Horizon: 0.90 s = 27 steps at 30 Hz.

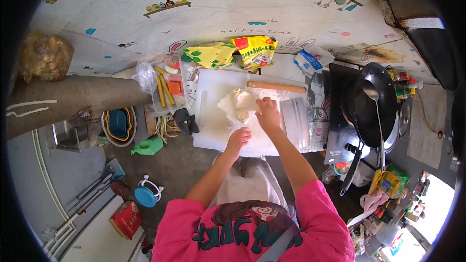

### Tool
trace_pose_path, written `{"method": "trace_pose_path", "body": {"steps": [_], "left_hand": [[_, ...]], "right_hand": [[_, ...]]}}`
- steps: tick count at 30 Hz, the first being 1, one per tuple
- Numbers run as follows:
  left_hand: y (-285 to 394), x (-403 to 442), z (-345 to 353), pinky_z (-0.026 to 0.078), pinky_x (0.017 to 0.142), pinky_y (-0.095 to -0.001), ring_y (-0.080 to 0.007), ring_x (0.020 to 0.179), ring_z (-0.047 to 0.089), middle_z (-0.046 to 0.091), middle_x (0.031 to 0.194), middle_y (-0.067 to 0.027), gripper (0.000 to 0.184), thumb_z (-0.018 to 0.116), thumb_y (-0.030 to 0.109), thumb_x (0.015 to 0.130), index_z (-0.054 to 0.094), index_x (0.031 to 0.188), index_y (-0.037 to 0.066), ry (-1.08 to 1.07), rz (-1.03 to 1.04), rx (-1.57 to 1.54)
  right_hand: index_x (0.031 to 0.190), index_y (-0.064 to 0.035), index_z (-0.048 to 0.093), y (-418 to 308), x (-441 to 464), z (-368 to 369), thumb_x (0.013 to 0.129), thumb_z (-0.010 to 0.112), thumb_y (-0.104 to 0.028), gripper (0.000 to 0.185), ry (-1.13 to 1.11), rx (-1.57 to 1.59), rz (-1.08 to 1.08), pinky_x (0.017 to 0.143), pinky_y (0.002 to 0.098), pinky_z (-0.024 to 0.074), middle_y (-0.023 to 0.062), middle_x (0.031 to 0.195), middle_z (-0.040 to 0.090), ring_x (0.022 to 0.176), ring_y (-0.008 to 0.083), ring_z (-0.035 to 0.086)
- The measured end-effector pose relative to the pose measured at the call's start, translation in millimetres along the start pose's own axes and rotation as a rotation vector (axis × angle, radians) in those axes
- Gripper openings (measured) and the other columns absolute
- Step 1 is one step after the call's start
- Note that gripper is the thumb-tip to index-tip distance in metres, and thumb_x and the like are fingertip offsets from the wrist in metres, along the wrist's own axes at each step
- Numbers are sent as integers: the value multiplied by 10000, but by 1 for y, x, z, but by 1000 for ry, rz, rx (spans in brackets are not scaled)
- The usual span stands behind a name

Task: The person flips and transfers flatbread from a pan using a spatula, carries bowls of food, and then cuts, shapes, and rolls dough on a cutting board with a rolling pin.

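On a white cutting board [206, 133] dusted with flour lies a flat, irregular sheet of pale dough [230, 105] with lumps of dough [241, 98] on it. My right hand [267, 112] is at the right edge of the dough, its fingers bent; whether they pinch the edge is too small to tell. Just below the dough, my left hand [239, 139] rests near the board with its fingers slightly apart and nothing in them. A wooden rolling pin [276, 87] lies along the board's back edge. A wide metal scraper or blade [295, 122] lies at the board's right side.
Yellow packets [255, 52] stand behind the board. A plastic tray [169, 89] with yellow sticks and a dark cloth [185, 121] are to the left. On the right, a black wok [371, 121] with a ladle sits on the stove [340, 136]. A blue-white packet [310, 61] lies behind.
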<state>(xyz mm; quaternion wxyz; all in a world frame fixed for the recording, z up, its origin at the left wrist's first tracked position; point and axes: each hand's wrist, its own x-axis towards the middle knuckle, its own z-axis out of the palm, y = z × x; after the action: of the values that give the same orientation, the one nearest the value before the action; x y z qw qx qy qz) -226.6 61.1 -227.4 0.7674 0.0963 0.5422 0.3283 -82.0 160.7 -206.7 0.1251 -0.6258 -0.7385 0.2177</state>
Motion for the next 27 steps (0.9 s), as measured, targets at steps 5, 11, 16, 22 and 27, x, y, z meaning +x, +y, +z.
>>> {"method": "trace_pose_path", "body": {"steps": [5, 11, 16, 22, 27], "left_hand": [[-5, 7, -1, 419, 860, -326, -193, 1003, 570, 606, 1098, -94, 412, 466, 364, 927, 508, 1193, 52, -17, -17, 20], [-11, 11, -2, 441, 820, -307, -180, 966, 594, 610, 1077, -85, 357, 456, 295, 937, 507, 1195, 54, 0, -38, 78], [-10, 17, 10, 449, 795, -276, -171, 960, 601, 603, 1083, -72, 383, 471, 274, 932, 482, 1241, 48, 5, -45, 147], [-23, 36, 18, 456, 769, -268, -154, 885, 604, 601, 1017, -50, 400, 494, 267, 915, 483, 1247, 43, 63, 12, 162], [-24, 32, 10, 461, 744, -265, -147, 868, 599, 606, 965, -43, 373, 495, 267, 908, 519, 1201, 37, 17, -42, 195]], "right_hand": [[1031, -50, 553, 16, -40, 1, 710, 672, -27, 343, -55, 286, -54, 835, 396, 463, 126, 1026, 543, 961, 337, 531], [1176, -42, 535, 41, -74, 3, 775, 636, -59, 414, 44, 378, 71, 787, 380, 497, 165, 1038, 575, 928, 331, 570], [1138, -50, 573, 40, -67, 3, 778, 638, -41, 366, 107, 508, 183, 608, 319, 513, 150, 1009, 565, 832, 249, 587], [981, -65, 617, 25, -65, -10, 706, 659, -1, 285, 77, 314, 65, 730, 389, 487, 133, 978, 535, 873, 319, 562], [994, -45, 609, 17, -77, -16, 689, 689, -14, 317, -77, 206, 114, 783, 409, 477, 146, 996, 523, 908, 349, 552]]}}
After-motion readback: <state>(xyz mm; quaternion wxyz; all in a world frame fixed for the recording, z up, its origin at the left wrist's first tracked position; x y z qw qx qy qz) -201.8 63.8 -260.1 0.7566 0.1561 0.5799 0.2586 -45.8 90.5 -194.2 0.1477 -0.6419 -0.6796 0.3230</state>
